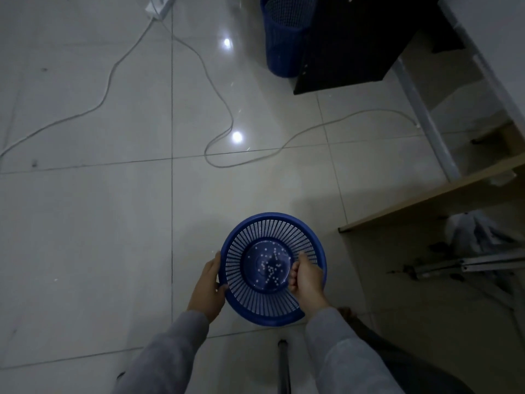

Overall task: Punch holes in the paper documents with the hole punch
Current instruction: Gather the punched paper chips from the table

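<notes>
Two hands hold our blue basket [272, 305]: left hand [208, 288] grips its rim, right hand [305, 280] curls inside. Between them lie paper dots [270, 265]; punching seems done, emptying remains.

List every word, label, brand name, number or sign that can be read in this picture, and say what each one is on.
None can be read.
The blue basket held by the left hand and right hand shows only small white paper dots on its bottom, no lettering.
The second blue basket, the white power strip and the dark panel show no print.
</notes>
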